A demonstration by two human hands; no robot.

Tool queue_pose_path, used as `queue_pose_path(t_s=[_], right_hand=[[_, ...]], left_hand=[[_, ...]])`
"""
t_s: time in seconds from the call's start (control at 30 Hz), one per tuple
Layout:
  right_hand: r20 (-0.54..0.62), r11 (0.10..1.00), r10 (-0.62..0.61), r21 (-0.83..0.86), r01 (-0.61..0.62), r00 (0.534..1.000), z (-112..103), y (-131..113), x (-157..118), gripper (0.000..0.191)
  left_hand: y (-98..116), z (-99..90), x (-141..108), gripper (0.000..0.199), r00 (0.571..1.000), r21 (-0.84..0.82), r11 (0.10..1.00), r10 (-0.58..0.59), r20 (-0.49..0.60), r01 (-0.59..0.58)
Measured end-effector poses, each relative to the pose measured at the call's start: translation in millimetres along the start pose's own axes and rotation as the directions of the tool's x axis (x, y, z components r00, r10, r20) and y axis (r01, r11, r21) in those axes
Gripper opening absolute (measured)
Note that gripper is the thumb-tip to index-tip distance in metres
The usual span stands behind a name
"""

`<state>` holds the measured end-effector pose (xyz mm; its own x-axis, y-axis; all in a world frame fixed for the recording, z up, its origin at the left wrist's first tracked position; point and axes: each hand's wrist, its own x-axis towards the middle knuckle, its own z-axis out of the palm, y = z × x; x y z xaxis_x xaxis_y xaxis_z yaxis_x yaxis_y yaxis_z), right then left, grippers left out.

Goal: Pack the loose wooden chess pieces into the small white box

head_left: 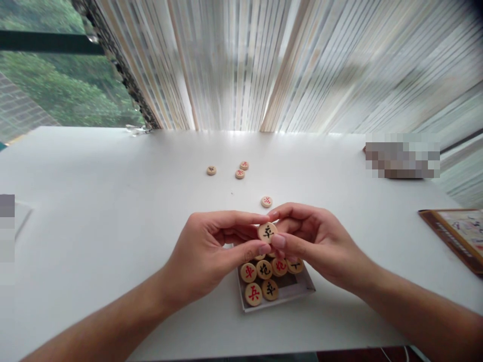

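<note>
A round wooden Chinese chess piece (266,232) with a black character faces me, pinched between the fingertips of both hands. My left hand (215,246) grips its left side, and my right hand (317,241) has thumb and fingers closed on its right side. Below the hands sits a shallow white box (296,290) with several chess pieces in it, marked in red or black; the hands cover its far part. Just beyond my fingers a red-marked piece (266,201) lies flat on the table.
Farther back on the white table (113,226) lie a black-marked piece (211,170) and two red-marked pieces (244,165), (240,174) side by side. A brown-edged book or box (458,236) lies at the right, near a blurred-out object (403,158). Striped curtains (234,65) hang behind.
</note>
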<state>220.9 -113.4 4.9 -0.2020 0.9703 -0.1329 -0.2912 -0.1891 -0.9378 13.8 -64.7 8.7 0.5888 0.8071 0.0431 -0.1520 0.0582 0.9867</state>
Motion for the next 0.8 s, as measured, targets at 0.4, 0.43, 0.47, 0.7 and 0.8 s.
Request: queue_pose_path(t_s=[0.4,0.43,0.47,0.7,0.8], right_hand=[[0.010,0.985,0.158,0.070,-0.158,0.987,3.8,-0.7,0.5,0.041],[0.015,0.985,0.159,0.070,-0.160,0.987,4.1,-0.9,0.0,0.040],[0.022,0.985,0.155,0.072,-0.156,0.988,4.5,-1.1,-0.6,0.038],[0.056,0.986,0.125,0.103,-0.130,0.991,6.5,-1.4,-3.9,0.031],[0.063,0.986,0.122,0.105,-0.128,0.991,6.5,-1.2,-4.1,0.030]], left_hand=[[-3.9,1.8,-3.5,0.036,0.974,0.237,0.945,0.217,0.066,-0.227],[-4.1,1.8,-3.7,0.035,0.968,0.253,0.934,0.240,0.080,-0.252],[-4.3,1.8,-3.9,0.035,0.962,0.268,0.924,0.257,0.091,-0.272],[-3.9,1.6,-4.3,0.032,0.958,0.326,0.901,0.268,0.101,-0.286],[-3.1,3.0,-3.6,0.031,0.966,0.277,0.925,0.245,0.086,-0.259]])
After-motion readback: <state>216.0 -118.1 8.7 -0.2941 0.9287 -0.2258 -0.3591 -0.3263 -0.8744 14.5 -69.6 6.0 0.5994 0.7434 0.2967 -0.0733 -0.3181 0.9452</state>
